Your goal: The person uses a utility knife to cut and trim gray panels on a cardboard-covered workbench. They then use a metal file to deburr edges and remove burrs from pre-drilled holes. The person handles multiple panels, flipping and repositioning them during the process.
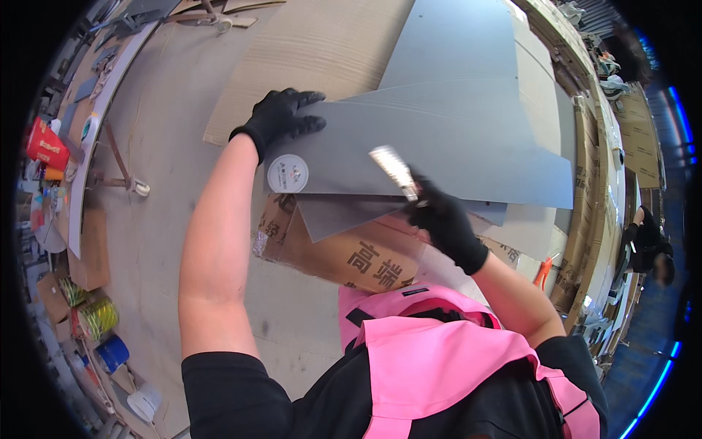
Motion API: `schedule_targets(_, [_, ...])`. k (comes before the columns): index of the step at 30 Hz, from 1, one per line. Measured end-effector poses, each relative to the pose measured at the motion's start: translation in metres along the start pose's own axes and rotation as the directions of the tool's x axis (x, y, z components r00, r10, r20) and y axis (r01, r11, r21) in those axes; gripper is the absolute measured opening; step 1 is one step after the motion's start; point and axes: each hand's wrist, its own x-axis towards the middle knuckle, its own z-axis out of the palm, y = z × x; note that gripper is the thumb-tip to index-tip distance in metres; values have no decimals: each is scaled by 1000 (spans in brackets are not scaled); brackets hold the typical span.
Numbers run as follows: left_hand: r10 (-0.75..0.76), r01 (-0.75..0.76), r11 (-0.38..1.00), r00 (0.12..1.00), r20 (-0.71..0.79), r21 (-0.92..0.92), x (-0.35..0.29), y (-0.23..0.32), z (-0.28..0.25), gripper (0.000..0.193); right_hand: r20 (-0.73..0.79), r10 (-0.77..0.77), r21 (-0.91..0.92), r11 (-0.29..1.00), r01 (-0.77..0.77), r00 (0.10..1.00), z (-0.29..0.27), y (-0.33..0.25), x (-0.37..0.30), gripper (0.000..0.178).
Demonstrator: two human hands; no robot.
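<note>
My left hand [279, 119], in a black glove, lies with fingers apart on the upper left corner of a flat grey panel [439, 139]. My gloved right hand [444, 222] is closed around a short, flat, silvery tool [395, 171]. Motion smears this tool, so its exact kind cannot be made out; its pale wide end points up and left over the panel. A round white label [288, 173] with dark print sits at the panel's left end. Beneath the front edge, a second dark grey piece [333, 216] sticks out above a brown cardboard box [365, 252].
More blue-grey sheet [461, 44] and flat cardboard [307, 55] lie beyond the panel. Orange-handled pliers or cutters [542, 272] rest at right, near stacked long cartons [585, 212]. A wheeled stand leg [135, 185] and spools [99, 319] are at left. Another person [649, 245] is far right.
</note>
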Motion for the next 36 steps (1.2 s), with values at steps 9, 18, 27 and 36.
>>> schedule_targets(9, [281, -2, 843, 856, -435, 538, -94, 15, 55, 59, -504, 62, 389, 907, 162, 861, -97, 48, -40, 66])
schedule_targets(18, [52, 67, 954, 923, -381, 292, -173, 34, 75, 69, -360, 68, 220, 975, 14, 930, -168, 61, -4, 62])
schedule_targets(27, [-159, 188, 982, 900, -405, 33, -181, 19, 82, 69, 12, -170, -777, 619, 117, 985, -83, 31, -48, 68])
schedule_targets(36, [-307, 286, 949, 932, -191, -132, -166, 37, 63, 66, 108, -93, -738, 659, 143, 990, -37, 22, -55, 58])
